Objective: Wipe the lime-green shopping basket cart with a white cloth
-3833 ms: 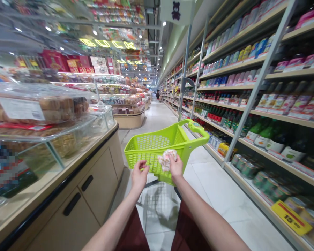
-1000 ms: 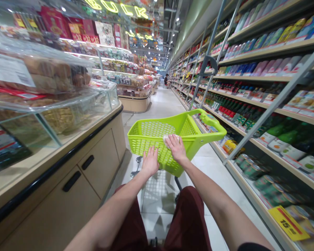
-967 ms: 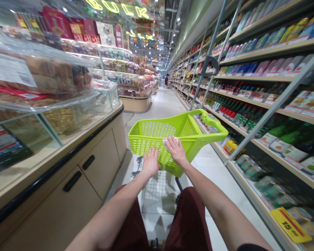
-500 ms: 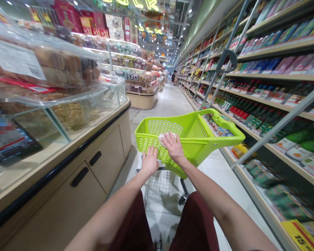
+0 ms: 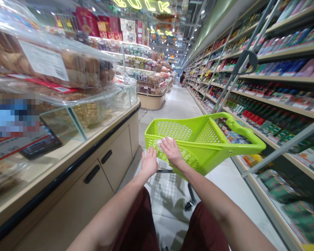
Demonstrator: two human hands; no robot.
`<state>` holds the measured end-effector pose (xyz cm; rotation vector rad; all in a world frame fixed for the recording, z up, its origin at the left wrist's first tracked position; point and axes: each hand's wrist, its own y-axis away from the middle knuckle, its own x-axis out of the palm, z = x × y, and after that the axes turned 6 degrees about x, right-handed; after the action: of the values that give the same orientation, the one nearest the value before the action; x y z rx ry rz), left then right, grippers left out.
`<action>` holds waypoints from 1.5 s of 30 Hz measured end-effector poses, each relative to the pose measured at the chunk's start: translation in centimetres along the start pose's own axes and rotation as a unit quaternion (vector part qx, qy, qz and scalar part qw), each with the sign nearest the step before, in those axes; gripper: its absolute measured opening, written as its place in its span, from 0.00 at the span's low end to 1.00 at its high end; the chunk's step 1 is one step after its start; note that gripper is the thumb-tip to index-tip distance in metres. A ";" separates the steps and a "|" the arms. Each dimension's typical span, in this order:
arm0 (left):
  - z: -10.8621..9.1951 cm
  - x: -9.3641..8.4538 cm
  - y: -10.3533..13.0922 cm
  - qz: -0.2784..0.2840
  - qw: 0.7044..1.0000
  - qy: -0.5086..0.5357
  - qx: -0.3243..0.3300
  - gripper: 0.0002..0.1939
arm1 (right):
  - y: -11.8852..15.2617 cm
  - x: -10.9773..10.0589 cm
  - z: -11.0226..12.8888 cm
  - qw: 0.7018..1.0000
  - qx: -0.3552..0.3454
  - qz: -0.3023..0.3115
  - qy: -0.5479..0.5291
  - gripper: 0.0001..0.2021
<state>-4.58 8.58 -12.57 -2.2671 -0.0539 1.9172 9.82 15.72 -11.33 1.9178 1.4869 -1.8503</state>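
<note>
A lime-green shopping cart (image 5: 211, 162) with perforated basket walls stands in front of me, its looped handle pointing right. My right hand (image 5: 172, 152) lies against the near side of the basket, fingers extended over a crumpled white wipe (image 5: 161, 141) pressed to the upper rim area. Most of the wipe is hidden under the fingers. Beside the cart's left end is my left hand (image 5: 149, 161), fingers stretched upward and nothing visible in it. Whether its fingertips touch the basket, I cannot tell.
At left runs a wooden display counter (image 5: 120, 137) with a black edge strip, stacked with clear bakery packs (image 5: 81, 66). Tall shelves (image 5: 285, 75) of bottles and cans line the right, with a grey ladder (image 5: 247, 45) leaning there. Far down the aisle is a person (image 5: 182, 78).
My right hand has slid the wipe leftward along the basket side toward the cart's left end. The cart and surroundings appear farther right in the view.
</note>
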 end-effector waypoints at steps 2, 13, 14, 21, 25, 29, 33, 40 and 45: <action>0.2 -0.3 -0.1 -0.006 1.000 -0.001 -0.002 0.34 | -1.7 0.1 -0.2 1.000 0.005 -0.003 0.001 0.20; 3.0 0.1 0.3 0.009 1.000 -0.002 -0.029 0.34 | -0.1 4.0 2.9 0.997 -0.074 0.023 -0.008 0.16; 3.4 0.0 0.2 0.008 0.999 -0.001 -0.037 0.34 | -1.3 3.6 3.1 0.997 -0.072 0.015 -0.011 0.16; 5.1 -0.5 0.3 -0.004 0.998 -0.007 -0.055 0.34 | -8.5 3.3 4.4 0.999 -0.051 0.019 -0.006 0.18; 5.6 -0.3 1.1 0.005 0.999 -0.006 -0.053 0.35 | -6.0 6.0 5.4 0.994 -0.084 0.073 0.002 0.16; 5.9 0.0 1.5 0.007 0.998 -0.008 -0.057 0.35 | -2.2 7.4 5.7 0.992 -0.089 0.093 0.006 0.13; 5.0 -0.1 1.0 -0.003 0.999 -0.014 -0.051 0.35 | -2.3 5.2 4.0 0.997 -0.062 0.035 -0.003 0.16; 1.1 -1.0 0.2 -0.008 1.000 -0.024 -0.007 0.34 | -1.8 2.0 -0.3 0.999 -0.030 0.000 0.036 0.18; -0.8 -0.9 0.5 -0.005 0.999 -0.037 0.022 0.34 | 3.5 3.4 0.0 0.997 -0.058 0.018 0.042 0.15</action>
<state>-3.98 7.87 -11.68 -2.1635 -0.0306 1.9766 11.45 15.85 -15.92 1.9775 1.5371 -1.6479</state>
